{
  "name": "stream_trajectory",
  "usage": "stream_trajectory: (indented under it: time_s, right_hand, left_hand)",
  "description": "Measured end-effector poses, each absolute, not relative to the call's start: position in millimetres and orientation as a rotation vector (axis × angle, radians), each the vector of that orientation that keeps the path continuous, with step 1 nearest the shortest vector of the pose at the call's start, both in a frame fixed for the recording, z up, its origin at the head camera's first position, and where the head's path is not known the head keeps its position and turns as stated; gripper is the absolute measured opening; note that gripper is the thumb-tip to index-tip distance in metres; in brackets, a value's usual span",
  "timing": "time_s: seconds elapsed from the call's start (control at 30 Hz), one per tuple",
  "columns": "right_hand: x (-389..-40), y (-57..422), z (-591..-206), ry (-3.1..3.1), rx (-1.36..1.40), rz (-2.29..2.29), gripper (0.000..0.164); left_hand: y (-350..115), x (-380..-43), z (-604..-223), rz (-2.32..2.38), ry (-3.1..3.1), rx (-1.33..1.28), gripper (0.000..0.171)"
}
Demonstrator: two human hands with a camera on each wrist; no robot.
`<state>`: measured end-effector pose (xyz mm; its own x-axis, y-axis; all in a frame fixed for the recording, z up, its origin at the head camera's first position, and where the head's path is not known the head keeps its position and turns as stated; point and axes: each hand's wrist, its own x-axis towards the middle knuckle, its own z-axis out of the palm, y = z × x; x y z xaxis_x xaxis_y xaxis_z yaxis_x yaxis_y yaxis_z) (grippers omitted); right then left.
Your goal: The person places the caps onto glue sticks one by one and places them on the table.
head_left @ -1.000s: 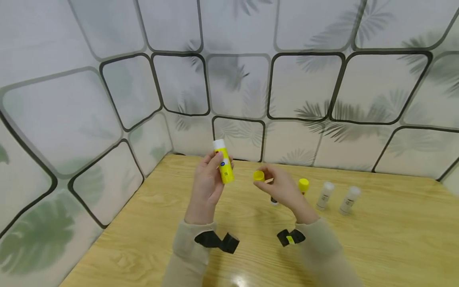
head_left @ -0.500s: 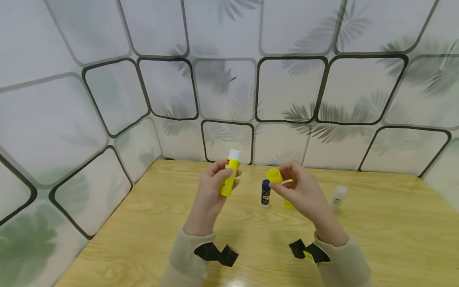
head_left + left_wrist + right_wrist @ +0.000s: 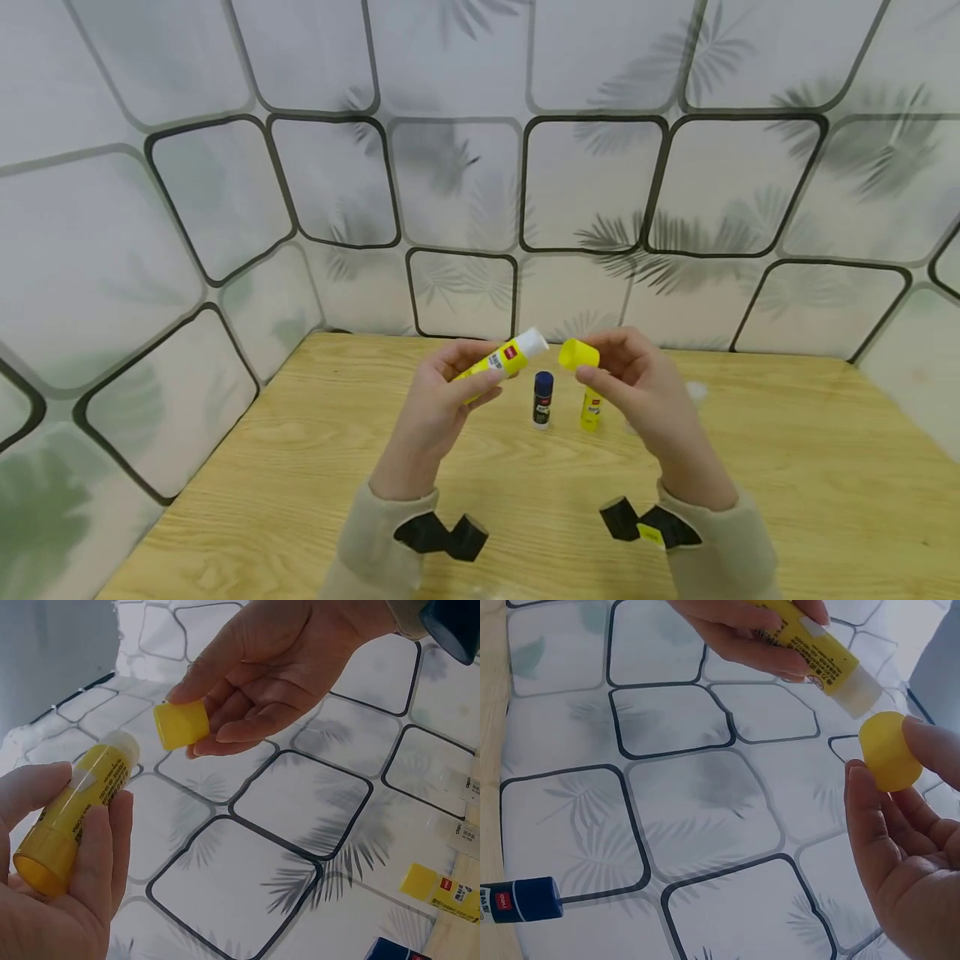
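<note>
My left hand (image 3: pixel 442 400) grips a yellow glue stick (image 3: pixel 82 802) whose white end is uncovered and tilts up to the right. Between thumb and fingers my right hand (image 3: pixel 645 387) pinches a yellow cap (image 3: pixel 579 354). The cap is held close to the white end, with a small gap between them in the head view. In the right wrist view the cap (image 3: pixel 890 751) sits just below the glue stick's white tip (image 3: pixel 857 693). Both hands are raised above the wooden table (image 3: pixel 300 492).
Behind the hands a dark glue stick with a blue cap (image 3: pixel 543 400) stands upright. Beside it is another yellow glue stick (image 3: pixel 591 410), partly hidden by the right hand. Pale glue sticks (image 3: pixel 461 832) show at the left wrist view's right edge. Patterned cloth (image 3: pixel 465 183) rises behind the table.
The left hand has tipped the glue stick from near upright to leaning right, its white end nearing the cap. The right hand has turned the cap toward it. The head view has shifted right.
</note>
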<state>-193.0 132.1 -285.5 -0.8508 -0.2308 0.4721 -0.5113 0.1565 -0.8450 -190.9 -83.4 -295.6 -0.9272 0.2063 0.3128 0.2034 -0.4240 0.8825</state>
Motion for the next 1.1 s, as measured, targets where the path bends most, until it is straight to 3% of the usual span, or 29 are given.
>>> stream_trajectory:
  time_s: [0.17, 0.43, 1.1]
  right_hand:
    - [-190.7, 131.0, -286.0, -2.141, 0.736, 1.808, 0.024]
    - [-189.3, 129.6, -285.9, -2.082, 0.746, 1.804, 0.023]
    - [-186.7, 136.1, -285.5, -2.029, 0.882, 1.742, 0.025]
  left_hand:
    - [-83.4, -191.9, -298.4, 2.549, 1.712, 0.712, 0.033]
    - [-80.9, -193.4, -302.1, 2.511, 1.800, 0.784, 0.027]
    - [-74.8, -178.0, -289.9, 2.354, 2.135, 0.634, 0.029]
